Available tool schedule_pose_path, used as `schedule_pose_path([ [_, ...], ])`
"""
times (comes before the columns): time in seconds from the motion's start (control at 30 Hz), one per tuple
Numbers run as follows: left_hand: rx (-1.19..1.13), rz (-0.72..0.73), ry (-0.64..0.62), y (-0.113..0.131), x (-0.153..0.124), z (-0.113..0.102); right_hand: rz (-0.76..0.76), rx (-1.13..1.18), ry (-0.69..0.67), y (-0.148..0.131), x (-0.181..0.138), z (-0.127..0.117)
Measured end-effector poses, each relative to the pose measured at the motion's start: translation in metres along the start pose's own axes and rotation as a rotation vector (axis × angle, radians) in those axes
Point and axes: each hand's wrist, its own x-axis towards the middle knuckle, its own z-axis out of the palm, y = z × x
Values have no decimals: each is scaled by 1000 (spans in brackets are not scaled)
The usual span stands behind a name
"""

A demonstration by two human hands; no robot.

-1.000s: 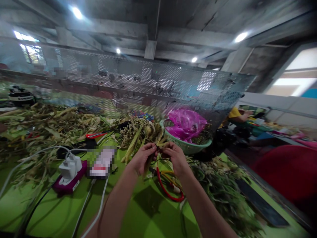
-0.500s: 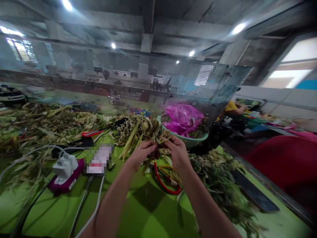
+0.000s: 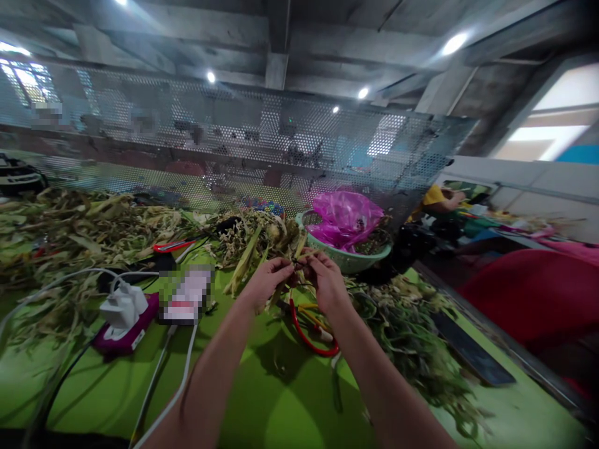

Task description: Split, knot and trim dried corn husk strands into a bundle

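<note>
My left hand (image 3: 267, 285) pinches a dried plant piece (image 3: 300, 247) that looks like a leaf strip or stalk. My right hand (image 3: 326, 279) grips the same piece from the other side, fingertips almost meeting the left ones. Part of the piece is hidden by the fingers; one pale end points up. Just below the hands, a tool with a red looped handle (image 3: 304, 337) and a yellow part lies on the green table (image 3: 281, 411). Behind the hands is a pile of dried plants (image 3: 248, 234) with long pale leaves.
A green basin (image 3: 349, 262) holding a pink plastic bag (image 3: 346, 215) stands behind. Left are a phone (image 3: 189, 296), cables and a purple power strip (image 3: 126, 333). Greener stalks (image 3: 416, 349) and a dark slab (image 3: 472, 349) lie right. Perforated metal (image 3: 224, 143) screens the back.
My right hand has drawn closer to the left one. The pale end between the fingers now points upward, where before it slanted right. The whole view has shifted slightly.
</note>
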Motion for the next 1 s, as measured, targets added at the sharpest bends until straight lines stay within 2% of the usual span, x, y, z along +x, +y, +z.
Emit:
schedule_pose_path([
  [0.2, 126, 25, 40, -2, 5, -4, -118, -136, -54, -6, -6, 3],
  [0.53, 486, 285, 45, -14, 14, -12, -214, -250, -14, -1, 0, -3],
  [0.67, 441, 269, 27, -14, 14, -9, -284, -402, -32, -3, 0, -5],
  [0.87, 296, 249, 103, -18, 13, -8, -644, -700, -129, -9, -14, 5],
  [1.0, 191, 227, 126, -17, 13, -7, -642, -678, -145, -12, -20, 13],
])
